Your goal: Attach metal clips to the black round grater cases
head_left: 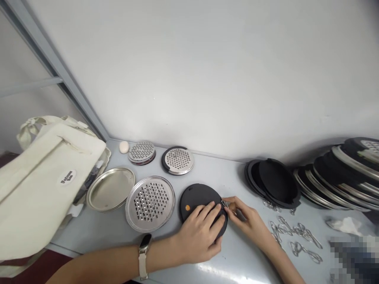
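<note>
My left hand (203, 230) lies over a round black cover (197, 195) with an orange dot, its fingers stretched out across the top, pressing it to the table. At the cover's right edge, my right hand (244, 217) pinches a small wire loop (225, 203) between thumb and fingertips. The loop touches the rim; whether it is hooked in cannot be seen. Just left of the cover lies a round metal grater disc (152, 203), and beside that a shallow metal pan (111, 189).
Loose wire loops (296, 230) lie to the right. Behind them are black covers (278, 181) and a leaning row of metal-rimmed discs (334, 185). Two smaller grater discs (179, 159) and a pale round object (124, 147) sit near the wall. A cream bag (53, 177) stands left.
</note>
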The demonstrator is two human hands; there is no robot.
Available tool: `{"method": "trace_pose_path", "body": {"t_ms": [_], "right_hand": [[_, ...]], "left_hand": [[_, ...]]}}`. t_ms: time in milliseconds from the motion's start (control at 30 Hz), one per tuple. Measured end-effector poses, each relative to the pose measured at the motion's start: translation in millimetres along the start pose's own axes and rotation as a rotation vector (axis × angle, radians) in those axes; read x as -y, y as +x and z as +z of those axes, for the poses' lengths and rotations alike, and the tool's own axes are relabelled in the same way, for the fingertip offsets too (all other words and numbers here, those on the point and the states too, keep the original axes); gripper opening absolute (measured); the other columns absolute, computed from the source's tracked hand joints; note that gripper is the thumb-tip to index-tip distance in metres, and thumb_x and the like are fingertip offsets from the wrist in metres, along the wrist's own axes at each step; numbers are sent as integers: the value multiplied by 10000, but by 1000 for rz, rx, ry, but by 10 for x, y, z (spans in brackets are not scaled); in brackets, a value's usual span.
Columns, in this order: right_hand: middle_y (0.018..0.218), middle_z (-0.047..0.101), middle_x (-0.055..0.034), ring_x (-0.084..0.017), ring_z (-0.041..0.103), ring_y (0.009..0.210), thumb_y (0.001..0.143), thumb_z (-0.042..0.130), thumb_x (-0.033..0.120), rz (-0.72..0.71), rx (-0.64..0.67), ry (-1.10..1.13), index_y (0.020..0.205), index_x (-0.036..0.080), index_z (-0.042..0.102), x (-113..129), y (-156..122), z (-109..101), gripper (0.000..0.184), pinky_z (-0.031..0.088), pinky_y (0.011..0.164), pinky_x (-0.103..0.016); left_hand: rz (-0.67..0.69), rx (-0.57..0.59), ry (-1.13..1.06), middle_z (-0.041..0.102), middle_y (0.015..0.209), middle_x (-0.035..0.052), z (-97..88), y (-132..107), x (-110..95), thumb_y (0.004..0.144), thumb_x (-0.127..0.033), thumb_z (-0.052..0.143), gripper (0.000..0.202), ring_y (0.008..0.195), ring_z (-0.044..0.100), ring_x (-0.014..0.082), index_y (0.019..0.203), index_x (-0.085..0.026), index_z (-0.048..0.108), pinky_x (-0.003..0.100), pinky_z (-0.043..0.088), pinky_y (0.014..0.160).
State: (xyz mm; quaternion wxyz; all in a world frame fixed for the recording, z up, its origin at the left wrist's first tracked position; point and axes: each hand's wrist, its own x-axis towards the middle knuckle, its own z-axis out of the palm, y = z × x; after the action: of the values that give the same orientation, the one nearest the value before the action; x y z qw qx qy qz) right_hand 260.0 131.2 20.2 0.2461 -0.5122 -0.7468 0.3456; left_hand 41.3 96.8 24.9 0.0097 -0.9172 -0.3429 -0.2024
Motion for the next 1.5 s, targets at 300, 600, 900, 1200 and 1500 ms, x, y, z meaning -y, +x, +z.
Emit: {"method": "trace_pose_path", "body": {"t_ms": [300,600,900,1200,1500], "right_hand": [[793,629,-6,-166,601,758,956,473,391,10,42,13,1147,204,517,79,52,-24,271,474,761,-255],[745,619,9,-159,596,712,955,471,395,7,9,35,1148,205,549,98,22,1,281,479,722,-253],[740,612,11,-159,594,715,964,459,388,-11,-2,45,1150,211,554,102,1,-14,274,476,721,-262],[792,613,-7,-166,590,746,958,474,367,-41,-29,41,1120,207,564,87,25,-6,245,470,742,-279],[736,585,15,-152,560,702,962,456,372,-47,-17,63,1095,203,541,98,19,-15,231,453,684,-258]], "left_hand": [[-18,12,-17,448,1427,119,-21,-29,19,974,-367,367,463,1362,348,277,1353,-119,464,378,312,1082],[-51,23,-110,452,1422,111,18,-31,-8,936,-354,432,458,1344,370,271,1336,-134,472,378,332,1075],[-58,18,-142,456,1415,111,16,-14,-13,911,-316,465,461,1346,360,274,1339,-144,464,402,347,1066],[-68,52,-164,457,1409,125,10,-5,-17,891,-292,487,474,1347,359,282,1336,-131,463,405,355,1070],[-64,46,-138,447,1424,120,14,-10,-14,889,-273,476,473,1359,349,291,1346,-151,453,436,365,1059]]}}
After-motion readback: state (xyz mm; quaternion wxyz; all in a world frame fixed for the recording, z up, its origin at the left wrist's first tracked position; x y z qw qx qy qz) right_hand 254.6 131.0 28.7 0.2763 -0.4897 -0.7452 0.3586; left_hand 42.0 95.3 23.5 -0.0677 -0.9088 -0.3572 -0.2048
